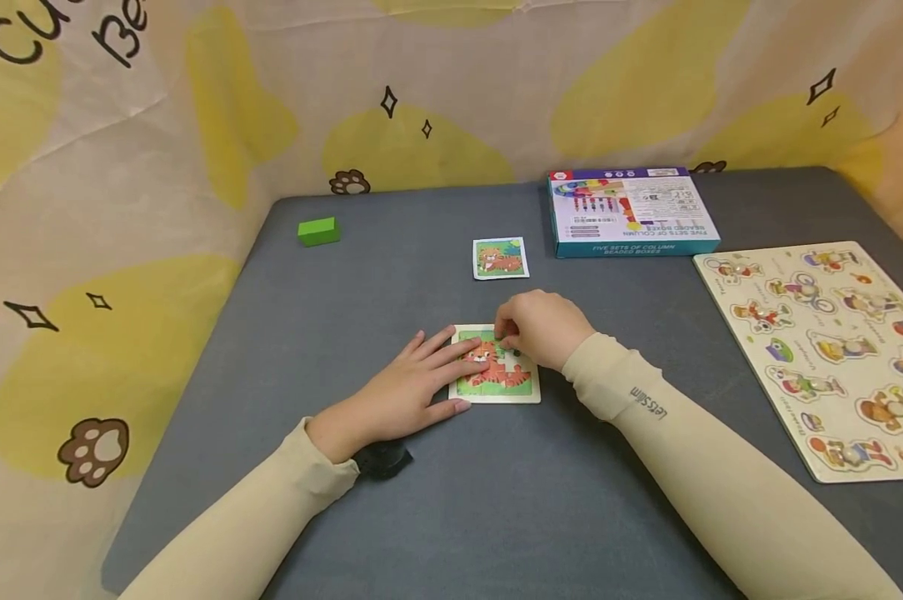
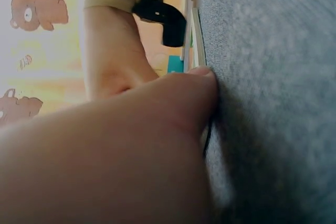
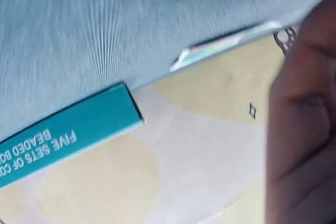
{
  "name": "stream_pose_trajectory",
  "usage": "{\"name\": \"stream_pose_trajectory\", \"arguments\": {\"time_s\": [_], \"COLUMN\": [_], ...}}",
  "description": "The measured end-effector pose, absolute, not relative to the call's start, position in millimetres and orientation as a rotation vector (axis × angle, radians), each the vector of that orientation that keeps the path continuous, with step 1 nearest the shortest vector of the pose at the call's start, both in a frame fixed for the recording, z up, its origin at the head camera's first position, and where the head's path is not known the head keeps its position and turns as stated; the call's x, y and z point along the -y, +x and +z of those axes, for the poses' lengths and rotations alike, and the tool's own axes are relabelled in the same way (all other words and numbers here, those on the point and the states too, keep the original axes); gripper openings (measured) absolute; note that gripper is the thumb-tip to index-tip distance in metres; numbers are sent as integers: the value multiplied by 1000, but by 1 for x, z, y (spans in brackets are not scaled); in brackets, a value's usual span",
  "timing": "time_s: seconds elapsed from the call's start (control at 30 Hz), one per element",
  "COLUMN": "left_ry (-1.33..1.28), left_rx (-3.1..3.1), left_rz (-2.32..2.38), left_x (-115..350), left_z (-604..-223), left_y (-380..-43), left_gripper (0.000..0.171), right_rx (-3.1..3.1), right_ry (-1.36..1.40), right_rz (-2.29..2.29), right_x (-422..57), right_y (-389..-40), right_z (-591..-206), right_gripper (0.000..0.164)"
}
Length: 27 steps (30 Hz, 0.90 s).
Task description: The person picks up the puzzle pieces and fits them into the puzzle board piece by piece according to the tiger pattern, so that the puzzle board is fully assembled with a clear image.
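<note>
A small square jigsaw puzzle [image 1: 498, 392] with an orange tiger on green lies flat on the grey table, and a pale gap shows in its picture right of the tiger's face. My left hand [image 1: 402, 396] rests with spread, straight fingers over the puzzle's left side, thumb at its lower left edge. Over the upper right corner, my right hand [image 1: 545, 327] has its thumb and forefinger bent together, pinching a small puzzle piece mostly hidden by the fingers. In the right wrist view, the curled fingers [image 3: 307, 114] fill the right side.
Beyond the puzzle lies a small tiger picture card [image 1: 500, 258]. A beaded-set box [image 1: 635, 217] stands at the back right, a large wooden figure puzzle board [image 1: 826, 362] at the right. A green block [image 1: 319, 232] sits far left. Patterned cloth [image 1: 451, 92] hangs behind the table.
</note>
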<state>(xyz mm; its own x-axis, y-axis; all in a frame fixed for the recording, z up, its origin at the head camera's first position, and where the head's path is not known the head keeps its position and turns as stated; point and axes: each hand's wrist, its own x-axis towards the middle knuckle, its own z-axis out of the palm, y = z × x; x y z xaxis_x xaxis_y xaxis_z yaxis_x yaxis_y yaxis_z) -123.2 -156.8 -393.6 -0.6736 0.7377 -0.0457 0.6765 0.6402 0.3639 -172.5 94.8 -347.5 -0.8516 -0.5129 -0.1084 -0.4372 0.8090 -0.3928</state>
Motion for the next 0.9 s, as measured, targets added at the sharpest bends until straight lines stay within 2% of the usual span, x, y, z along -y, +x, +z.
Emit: {"name": "stream_pose_trajectory", "arguments": {"time_s": [0.2, 0.37, 0.5, 0.73, 0.9], "left_ry": [1166, 1168, 1178, 1150, 1151], "left_rx": [-2658, -2651, -2664, -2656, -2648], "left_rz": [488, 494, 499, 498, 498], "left_x": [153, 152, 153, 157, 158], "left_z": [-397, -398, -397, -394, -391], "left_y": [-119, -117, -118, -121, -121], "left_gripper": [57, 58, 58, 57, 56], "right_rx": [-2636, -2501, -2418, -2368, -2594], "right_ry": [-736, -754, -808, -1022, -1050], "right_rz": [-119, -88, -222, -722, -981], "right_x": [-139, -164, -167, -148, -125], "right_y": [-154, -132, -130, -152, -152], "right_z": [-321, -327, -330, -336, -355], "right_gripper": [43, 50, 44, 18, 16]}}
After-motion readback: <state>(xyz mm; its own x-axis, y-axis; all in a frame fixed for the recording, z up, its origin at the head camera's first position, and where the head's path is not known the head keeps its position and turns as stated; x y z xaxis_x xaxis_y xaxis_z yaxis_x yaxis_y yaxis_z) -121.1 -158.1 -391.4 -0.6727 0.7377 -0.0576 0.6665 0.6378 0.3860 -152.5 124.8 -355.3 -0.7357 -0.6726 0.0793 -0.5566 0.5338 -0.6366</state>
